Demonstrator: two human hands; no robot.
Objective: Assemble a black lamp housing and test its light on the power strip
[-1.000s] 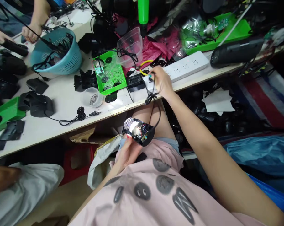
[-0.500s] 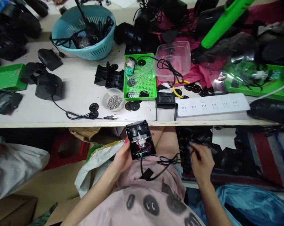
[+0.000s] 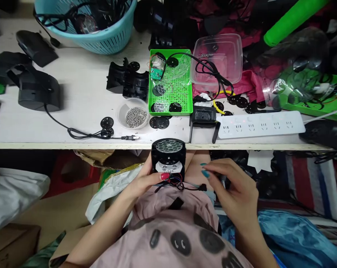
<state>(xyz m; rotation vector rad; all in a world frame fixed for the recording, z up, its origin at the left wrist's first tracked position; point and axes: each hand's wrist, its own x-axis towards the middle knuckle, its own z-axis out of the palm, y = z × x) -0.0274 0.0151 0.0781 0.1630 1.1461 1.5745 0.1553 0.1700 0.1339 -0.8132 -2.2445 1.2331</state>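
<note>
In my left hand point(image 3: 143, 182) is an opened black plastic housing point(image 3: 154, 158), held over my lap just below the bench edge. Its upper end carries a round, honeycomb-patterned grey face point(image 3: 169, 145). A white part point(image 3: 167, 167) sits inside it. My left thumb presses near the loose thin wires point(image 3: 177, 180) at the lower end. A short black lead with a small plug point(image 3: 202, 187) trails toward the right. To the right of the housing and apart from it is my right hand point(image 3: 232, 186). Its thumb and forefinger are apart, with nothing visible between them.
On the bench stand a bowl of small screws point(image 3: 136, 117), a green tray point(image 3: 170, 111) with parts, a clear box point(image 3: 217, 74), a black bracket point(image 3: 203, 114) and a white power strip point(image 3: 262, 124). A blue basket point(image 3: 101, 41) and a corded black unit point(image 3: 38, 91) are left.
The housing now stands with its honeycomb face showing, and my left thumb has come over its wires. My right hand has come in from the right, and its fingers have opened.
</note>
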